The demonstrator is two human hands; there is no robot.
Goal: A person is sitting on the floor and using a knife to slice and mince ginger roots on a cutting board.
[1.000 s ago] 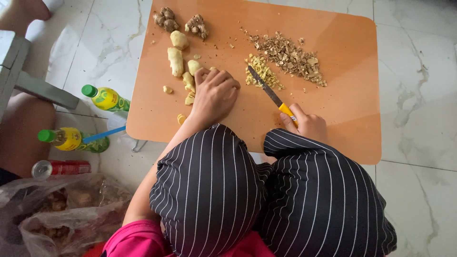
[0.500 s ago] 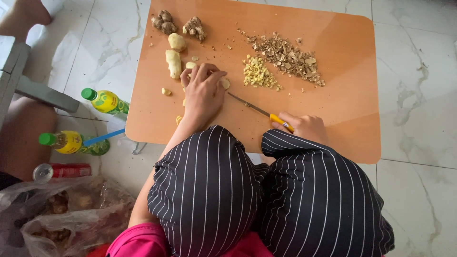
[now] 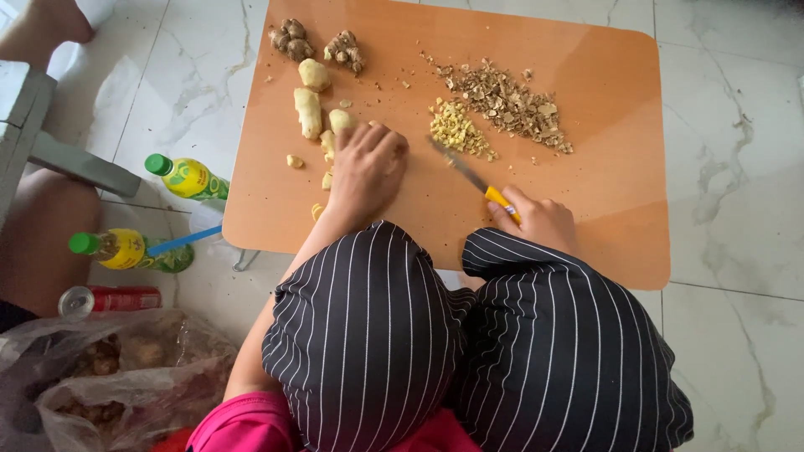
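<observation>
Far left on the marble floor: two green-capped yellow bottles (image 3: 186, 177) and a red can (image 3: 110, 299). Further right, on the orange board (image 3: 603, 192): peeled ginger pieces (image 3: 308, 111), with left hand (image 3: 366, 167) pressed down on them, fingers curled. Then chopped ginger pile (image 3: 456, 131), blade tip touching. At near right, right hand (image 3: 543, 222) clenched on yellow-handled knife (image 3: 474, 180).

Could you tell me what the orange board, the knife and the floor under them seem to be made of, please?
The orange rounded board looks like smooth laminate or plastic: an even, matte colour with no grain. The knife in the right hand seems to have a thin grey metal blade and a glossy yellow plastic handle. The white floor looks like polished marble or marble-look tile, with grey veins and straight joints.
</observation>
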